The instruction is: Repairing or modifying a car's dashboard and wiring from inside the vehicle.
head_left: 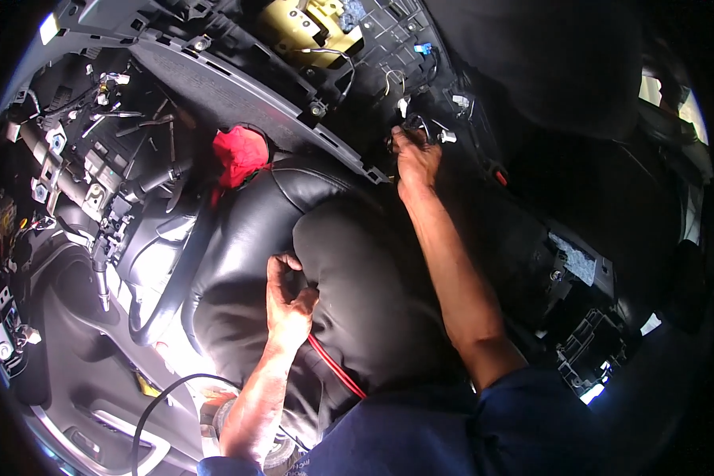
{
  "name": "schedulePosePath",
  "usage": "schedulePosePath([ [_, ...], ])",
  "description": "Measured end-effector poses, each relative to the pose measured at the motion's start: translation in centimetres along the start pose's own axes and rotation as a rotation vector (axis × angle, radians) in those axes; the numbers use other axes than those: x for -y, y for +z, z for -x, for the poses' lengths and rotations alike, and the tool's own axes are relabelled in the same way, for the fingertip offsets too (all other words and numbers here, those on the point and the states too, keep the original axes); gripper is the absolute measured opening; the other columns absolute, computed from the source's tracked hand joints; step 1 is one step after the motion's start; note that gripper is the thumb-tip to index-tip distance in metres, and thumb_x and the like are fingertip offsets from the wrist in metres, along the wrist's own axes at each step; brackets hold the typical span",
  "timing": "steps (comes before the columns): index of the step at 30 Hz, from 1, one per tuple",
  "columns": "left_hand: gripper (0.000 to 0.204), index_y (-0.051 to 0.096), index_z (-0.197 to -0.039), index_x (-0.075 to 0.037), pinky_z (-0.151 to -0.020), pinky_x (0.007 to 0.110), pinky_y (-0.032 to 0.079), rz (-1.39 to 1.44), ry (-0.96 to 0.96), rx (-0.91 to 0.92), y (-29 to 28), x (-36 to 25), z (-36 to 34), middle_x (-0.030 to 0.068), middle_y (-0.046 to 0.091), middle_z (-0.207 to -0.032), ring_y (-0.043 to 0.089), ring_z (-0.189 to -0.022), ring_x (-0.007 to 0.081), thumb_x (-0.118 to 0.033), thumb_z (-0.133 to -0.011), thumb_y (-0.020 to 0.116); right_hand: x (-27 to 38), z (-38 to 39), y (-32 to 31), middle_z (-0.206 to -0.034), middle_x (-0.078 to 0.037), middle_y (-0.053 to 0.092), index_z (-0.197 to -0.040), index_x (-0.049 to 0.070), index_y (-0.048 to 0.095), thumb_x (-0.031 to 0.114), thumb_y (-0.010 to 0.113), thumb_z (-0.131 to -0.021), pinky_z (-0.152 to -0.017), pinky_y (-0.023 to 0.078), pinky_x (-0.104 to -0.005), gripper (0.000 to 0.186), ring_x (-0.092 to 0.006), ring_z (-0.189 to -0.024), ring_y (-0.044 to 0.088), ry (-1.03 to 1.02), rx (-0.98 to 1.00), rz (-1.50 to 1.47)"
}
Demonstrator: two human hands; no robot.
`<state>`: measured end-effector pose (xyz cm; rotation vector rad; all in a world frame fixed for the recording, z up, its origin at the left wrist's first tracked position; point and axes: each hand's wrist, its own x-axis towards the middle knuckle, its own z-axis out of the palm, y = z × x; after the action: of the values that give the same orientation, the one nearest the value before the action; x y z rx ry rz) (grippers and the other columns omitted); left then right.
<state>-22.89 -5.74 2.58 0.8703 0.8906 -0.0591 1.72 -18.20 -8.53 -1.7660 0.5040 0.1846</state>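
Note:
My right hand (417,159) reaches up to the lower part of the opened console, its fingers closed around dark wiring (415,125). A white connector (448,136) sticks out beside the knuckles, and another white plug (403,106) hangs just above the fingertips. My left hand (288,305) is low over the black leg or seat surface, with thumb and curled fingers apart and nothing visible between them. Red cable (337,366) runs from near its wrist toward my body. The undersides of the left fingers are partly hidden.
A stripped dashboard frame (254,95) crosses the upper left. A steering column (159,178) with bare wiring stands at left, a red cloth (242,152) to its right. A door panel (79,357) fills the lower left; a yellow metal bracket (305,28) shows at top.

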Motion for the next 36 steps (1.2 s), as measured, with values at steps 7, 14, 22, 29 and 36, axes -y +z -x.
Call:
schedulePosePath([
  [7, 0.045, 0.039, -0.098, -0.007, -0.075, 0.020, 0.032, -0.036, 0.003, -0.019, -0.4, 0.7, 0.0, 0.0038, 0.039, -0.093, 0.037, -0.086, 0.0105, 0.011, -0.057, 0.042, 1.9, 1.6, 1.1, -0.076, -0.002, 0.066, -0.083, 0.000, 0.065, 0.007, 0.073, -0.080, -0.068, 0.045, -0.0289, 0.011, -0.0114, -0.070, 0.058, -0.181, -0.050, 0.389],
  [14, 0.045, 0.040, -0.098, -0.007, -0.080, 0.020, 0.034, -0.022, -0.034, -0.005, 0.3, -0.3, -0.1, 0.0053, 0.044, -0.098, 0.041, -0.092, 0.0124, 0.011, -0.057, 0.042, 0.5, 1.4, -0.4, -0.064, -0.003, 0.060, -0.080, 0.000, 0.062, 0.015, 0.076, -0.079, -0.060, 0.044, -0.0296, 0.021, -0.0104, -0.061, 0.054, -0.414, 0.024, 0.290],
  [22, 0.044, 0.040, -0.099, -0.008, -0.068, 0.017, 0.035, 0.002, -0.006, -0.011, -0.2, 0.1, 0.1, 0.0029, 0.043, -0.095, 0.041, -0.081, 0.0083, 0.014, -0.060, 0.042, -0.5, 0.4, -4.2, -0.081, -0.009, 0.070, -0.092, 0.003, 0.063, 0.011, 0.067, -0.085, -0.056, 0.051, -0.0232, 0.011, -0.0124, -0.066, 0.064, -0.119, -0.003, -0.088],
  [29, 0.042, 0.040, -0.099, -0.008, -0.056, 0.019, 0.030, -0.048, -0.014, -0.009, 0.3, -0.4, 0.0, 0.0019, 0.041, -0.088, 0.037, -0.069, 0.0073, 0.010, -0.061, 0.041, -2.3, -1.0, -8.9, -0.091, -0.010, 0.070, -0.098, 0.004, 0.067, 0.035, 0.065, -0.090, -0.074, 0.053, -0.0319, 0.032, -0.0177, -0.082, 0.067, 0.137, -0.061, 0.092],
  [36, 0.038, 0.039, -0.098, -0.007, -0.054, 0.019, 0.029, -0.048, 0.024, -0.021, 0.1, -0.6, 0.4, 0.0013, 0.042, -0.085, 0.037, -0.065, 0.0067, 0.009, -0.063, 0.042, 3.6, 4.2, -2.4, -0.094, -0.004, 0.067, -0.107, 0.005, 0.066, 0.022, 0.061, -0.093, -0.068, 0.051, -0.0290, 0.022, -0.0119, -0.084, 0.060, -0.030, 0.348, 0.173],
])
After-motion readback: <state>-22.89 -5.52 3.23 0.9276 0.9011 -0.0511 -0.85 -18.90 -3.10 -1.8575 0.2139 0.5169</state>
